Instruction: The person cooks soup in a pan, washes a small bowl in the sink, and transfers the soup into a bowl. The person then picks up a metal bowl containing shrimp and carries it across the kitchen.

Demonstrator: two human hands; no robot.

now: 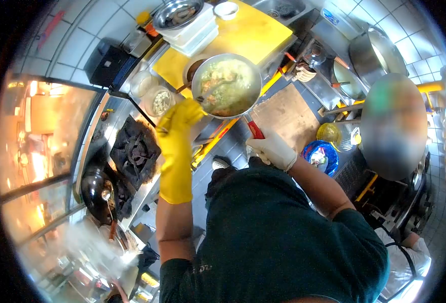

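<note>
My right hand (274,150), in a white glove, is wrapped round the red handle (255,130) of a frying pan (258,91). The pan is held up in front of me, over the near edge of a yellow board. In it lies a steaming, pale green and yellowish food mix (228,88) with orange-brown bits. My left hand (177,121), in a long yellow rubber glove, is closed at the pan's left rim. A dark metal utensil (218,88) runs from its fingers into the food; its exact kind is unclear.
Left of me are a black gas burner (137,151) and a dark wok (98,189). Tubs (161,102) stand beside the yellow board (253,30); a steel bowl (177,14) tops white containers. A large pot (377,53), blue-lined basket (320,155) and another person (402,257) are right.
</note>
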